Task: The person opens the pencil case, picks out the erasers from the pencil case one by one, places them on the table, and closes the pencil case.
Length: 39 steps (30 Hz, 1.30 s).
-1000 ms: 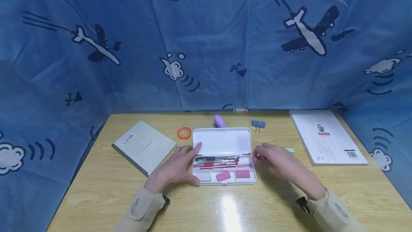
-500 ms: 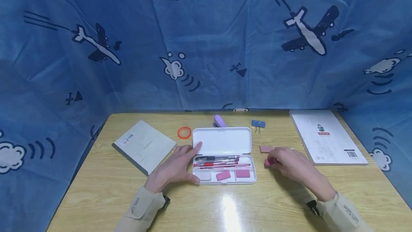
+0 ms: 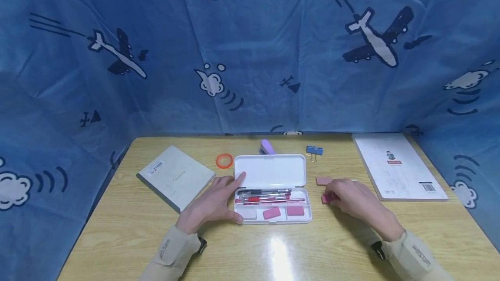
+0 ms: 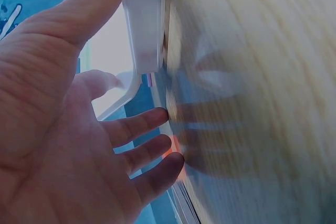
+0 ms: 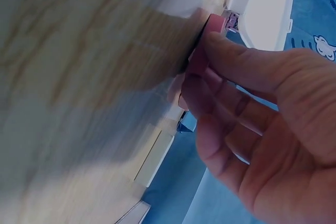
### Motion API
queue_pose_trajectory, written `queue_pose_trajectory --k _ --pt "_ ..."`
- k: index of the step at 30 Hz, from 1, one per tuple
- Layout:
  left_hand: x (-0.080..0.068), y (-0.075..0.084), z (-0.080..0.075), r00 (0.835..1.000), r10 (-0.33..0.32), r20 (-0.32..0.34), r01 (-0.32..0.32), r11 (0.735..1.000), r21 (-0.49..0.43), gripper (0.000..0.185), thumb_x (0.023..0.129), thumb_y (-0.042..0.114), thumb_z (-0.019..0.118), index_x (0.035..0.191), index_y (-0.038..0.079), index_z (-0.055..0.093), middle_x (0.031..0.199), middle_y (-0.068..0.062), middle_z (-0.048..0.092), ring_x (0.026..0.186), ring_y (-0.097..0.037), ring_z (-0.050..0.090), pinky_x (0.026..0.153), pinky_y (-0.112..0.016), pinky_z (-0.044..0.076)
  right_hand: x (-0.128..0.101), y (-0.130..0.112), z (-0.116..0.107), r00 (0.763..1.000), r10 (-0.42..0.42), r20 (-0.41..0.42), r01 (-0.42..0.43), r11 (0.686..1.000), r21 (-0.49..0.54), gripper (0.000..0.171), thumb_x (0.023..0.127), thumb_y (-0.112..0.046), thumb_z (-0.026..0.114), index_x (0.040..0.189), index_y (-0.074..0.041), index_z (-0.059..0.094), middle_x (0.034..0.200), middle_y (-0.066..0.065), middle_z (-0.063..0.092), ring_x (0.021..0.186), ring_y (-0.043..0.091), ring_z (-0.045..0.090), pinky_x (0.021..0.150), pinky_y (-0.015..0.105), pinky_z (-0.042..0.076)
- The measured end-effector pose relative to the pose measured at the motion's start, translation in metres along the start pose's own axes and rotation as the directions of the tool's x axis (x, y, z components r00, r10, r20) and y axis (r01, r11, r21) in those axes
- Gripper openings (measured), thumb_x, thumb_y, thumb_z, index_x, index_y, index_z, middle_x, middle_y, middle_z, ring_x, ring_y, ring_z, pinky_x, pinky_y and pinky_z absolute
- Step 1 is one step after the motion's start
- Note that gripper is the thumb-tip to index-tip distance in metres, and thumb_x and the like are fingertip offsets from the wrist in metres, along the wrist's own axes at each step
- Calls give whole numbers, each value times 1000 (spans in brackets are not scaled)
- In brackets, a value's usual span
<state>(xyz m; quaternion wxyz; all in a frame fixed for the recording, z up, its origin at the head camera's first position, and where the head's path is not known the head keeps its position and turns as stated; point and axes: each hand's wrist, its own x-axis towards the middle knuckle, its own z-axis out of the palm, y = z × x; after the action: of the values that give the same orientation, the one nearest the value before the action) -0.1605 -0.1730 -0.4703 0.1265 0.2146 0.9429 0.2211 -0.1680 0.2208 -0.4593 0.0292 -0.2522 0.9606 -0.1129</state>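
Note:
My left hand [image 3: 208, 205] rests on a white pencil case [image 3: 269, 172] that stands open, thumb at its front left corner and index finger against the raised lid. In the left wrist view, the other fingers extend loosely beside the case. Inside lie several pens [image 3: 263, 196], a white eraser [image 3: 247, 214] and two pink erasers, one in the middle [image 3: 271, 213] and one at the right [image 3: 295, 210]. To the right of the case, my right hand [image 3: 353, 198] pinches a pink eraser [image 5: 207, 40] between thumb and fingers, low over the tabletop. Another pink eraser [image 3: 322, 181] lies just behind it.
A grey-covered notebook [image 3: 177, 177] lies at the left, a white book [image 3: 398, 168] at the right. Behind the case are a red-orange tape ring [image 3: 224, 161], a purple stapler-like item [image 3: 267, 146] and a blue binder clip [image 3: 314, 150]. Blue fabric [image 3: 250, 55] hangs behind the table.
My right hand has moved right, away from the case edge, with the pink eraser. Another pink eraser behind it has come into view. The left hand has stayed in place.

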Motion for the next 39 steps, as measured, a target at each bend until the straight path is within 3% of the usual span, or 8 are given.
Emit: queue_pose_trajectory --k 7,11,21,30,39 --pt "0 0 0 1000 0 0 0 1000 2 124 66 48 92 164 25 20 158 -15 38 138 -34 37 115 -51 39 0 0 1 1000 0 4 0 1000 -7 29 83 -4 78 74 -29 67 74 -15 63 65 4 48 57 28 44" --pt "1 1 0 1000 -3 -6 3 1000 6 124 65 48 93 164 25 21 157 -15 39 138 -34 37 115 -51 39 1 1 1 1000 5 8 -5 1000 -15 25 80 -10 83 74 -29 69 73 -15 62 65 4 47 55 28 41" --pt "0 2 0 1000 -8 -5 8 1000 3 123 66 47 93 164 25 21 158 -16 39 141 -35 36 117 -53 37 6 -7 -10 1000 -14 11 15 999 -49 20 81 -17 83 76 -27 66 77 -12 65 66 4 53 56 29 46" --pt "0 3 -1 1000 -21 0 21 1000 2 123 66 47 93 163 27 21 158 -15 39 142 -34 36 117 -52 37 20 -46 -15 991 -99 -86 96 995 -41 15 82 -12 80 95 -17 76 90 -4 75 77 15 69 61 35 55" --pt "0 2 -1 1000 -12 -8 12 1000 5 123 65 48 93 164 27 21 158 -14 39 141 -34 36 116 -51 38 41 -108 -2 960 -258 -111 258 966 -13 10 82 -18 82 90 -21 76 76 -9 71 64 5 54 55 24 44"
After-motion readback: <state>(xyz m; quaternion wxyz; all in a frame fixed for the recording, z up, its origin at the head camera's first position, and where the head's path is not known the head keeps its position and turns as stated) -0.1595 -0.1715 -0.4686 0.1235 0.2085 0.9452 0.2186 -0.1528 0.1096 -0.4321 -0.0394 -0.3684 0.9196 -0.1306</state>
